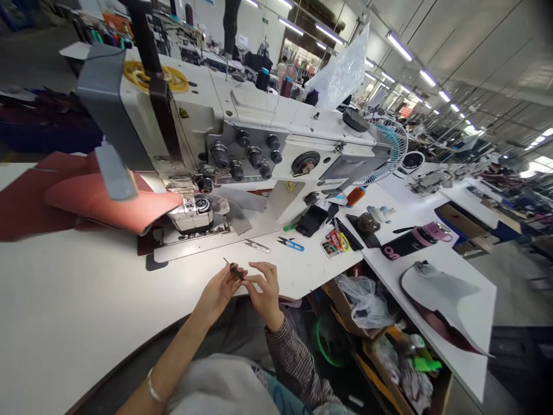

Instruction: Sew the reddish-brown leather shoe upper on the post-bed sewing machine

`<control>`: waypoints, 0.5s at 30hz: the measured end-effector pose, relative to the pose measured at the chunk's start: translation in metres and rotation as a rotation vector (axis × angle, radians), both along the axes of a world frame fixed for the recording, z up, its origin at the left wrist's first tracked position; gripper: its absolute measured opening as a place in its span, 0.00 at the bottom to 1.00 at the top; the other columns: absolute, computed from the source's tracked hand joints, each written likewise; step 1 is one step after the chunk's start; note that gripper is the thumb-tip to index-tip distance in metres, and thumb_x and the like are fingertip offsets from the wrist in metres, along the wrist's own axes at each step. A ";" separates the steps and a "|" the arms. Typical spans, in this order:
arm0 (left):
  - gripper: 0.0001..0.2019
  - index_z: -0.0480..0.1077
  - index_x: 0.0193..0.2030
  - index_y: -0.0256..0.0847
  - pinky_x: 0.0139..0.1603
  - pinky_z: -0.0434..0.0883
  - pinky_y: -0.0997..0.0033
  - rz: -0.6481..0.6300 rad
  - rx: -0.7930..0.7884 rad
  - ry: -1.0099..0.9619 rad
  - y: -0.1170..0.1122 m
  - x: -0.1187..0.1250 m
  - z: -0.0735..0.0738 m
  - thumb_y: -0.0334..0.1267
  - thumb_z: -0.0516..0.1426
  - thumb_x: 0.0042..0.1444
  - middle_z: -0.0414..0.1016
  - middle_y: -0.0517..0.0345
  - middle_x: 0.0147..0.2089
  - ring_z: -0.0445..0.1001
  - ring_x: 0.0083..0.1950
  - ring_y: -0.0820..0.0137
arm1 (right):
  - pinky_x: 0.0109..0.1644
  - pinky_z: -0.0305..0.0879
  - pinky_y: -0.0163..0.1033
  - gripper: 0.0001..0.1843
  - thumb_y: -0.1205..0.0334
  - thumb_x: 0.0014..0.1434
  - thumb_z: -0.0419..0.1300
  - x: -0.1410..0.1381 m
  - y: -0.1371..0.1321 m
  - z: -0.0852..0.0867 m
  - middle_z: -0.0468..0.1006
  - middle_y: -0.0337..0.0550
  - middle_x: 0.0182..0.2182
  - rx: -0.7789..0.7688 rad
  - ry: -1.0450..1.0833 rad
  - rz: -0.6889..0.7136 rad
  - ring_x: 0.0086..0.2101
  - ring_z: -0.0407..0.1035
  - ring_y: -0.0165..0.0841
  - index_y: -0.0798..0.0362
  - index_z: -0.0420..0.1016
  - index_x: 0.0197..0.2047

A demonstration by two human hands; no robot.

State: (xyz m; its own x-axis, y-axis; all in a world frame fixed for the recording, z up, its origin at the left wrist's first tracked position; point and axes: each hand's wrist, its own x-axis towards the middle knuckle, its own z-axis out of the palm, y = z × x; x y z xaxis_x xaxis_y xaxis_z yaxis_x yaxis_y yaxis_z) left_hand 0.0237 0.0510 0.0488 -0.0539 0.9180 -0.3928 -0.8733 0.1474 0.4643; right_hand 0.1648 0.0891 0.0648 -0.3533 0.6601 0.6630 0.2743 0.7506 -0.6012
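In front of the sewing machine, both hands meet over the white table's near edge. My left hand is closed around a small dark part with a thin tip pointing up and left; its exact kind is too small to make out. The fingertips of my right hand pinch at the lower right end of that same part. Just beyond the hands lie silver thread snips and blue-handled thread snips. Red leather-like pieces rest at the machine's left, beside the needle area.
Scissors with red and yellow handles, a black phone-like object and green snips lie to the right. A bottle stands on the side table. Filled cardboard boxes sit below it. A fan is behind.
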 end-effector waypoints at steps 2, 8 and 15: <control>0.11 0.69 0.44 0.35 0.50 0.73 0.68 -0.048 0.068 0.116 -0.004 -0.007 -0.001 0.42 0.55 0.62 0.71 0.53 0.40 0.72 0.47 0.68 | 0.53 0.62 0.44 0.06 0.67 0.58 0.62 0.005 0.003 0.003 0.73 0.42 0.46 -0.048 -0.047 -0.009 0.49 0.62 0.33 0.50 0.75 0.40; 0.13 0.68 0.45 0.38 0.54 0.68 0.70 -0.229 0.219 0.361 -0.014 -0.019 0.010 0.45 0.54 0.63 0.67 0.55 0.38 0.68 0.46 0.70 | 0.51 0.59 0.42 0.12 0.57 0.59 0.62 0.005 0.027 0.012 0.70 0.44 0.39 -0.089 -0.255 0.031 0.44 0.60 0.33 0.47 0.77 0.47; 0.11 0.70 0.44 0.35 0.29 0.64 0.75 -0.298 0.143 0.190 -0.012 -0.017 0.019 0.40 0.52 0.61 0.64 0.56 0.42 0.57 0.30 0.76 | 0.55 0.60 0.43 0.09 0.57 0.56 0.63 0.002 0.001 -0.002 0.72 0.43 0.42 -0.795 0.310 0.408 0.46 0.66 0.34 0.54 0.76 0.30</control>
